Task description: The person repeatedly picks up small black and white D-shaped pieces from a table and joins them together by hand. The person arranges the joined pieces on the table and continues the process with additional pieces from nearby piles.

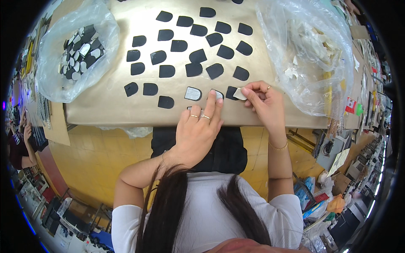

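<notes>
My right hand [262, 99] pinches a thin whitish liner piece [240, 94] between thumb and index finger. The liner overlaps the right part of a black rounded-end pad [230, 92]; whether they still stick together cannot be told. My left hand [198, 130] lies with fingers stretched out near the table's front edge. Its fingertips rest on a pale-faced pad [219, 95], which they partly cover. Left of those fingertips lies another pale-faced pad [193, 93] with a dark rim. Several black pads [166, 71] of the same shape are spread over the table beyond my hands.
The table has a brown covering [109, 107]. At the left stands a clear plastic bag [48, 80] with many black and pale pads [84, 50] inside. A second clear bag [310, 103] at the right holds whitish scraps [320, 46]. Another person [27, 145] is at the far left.
</notes>
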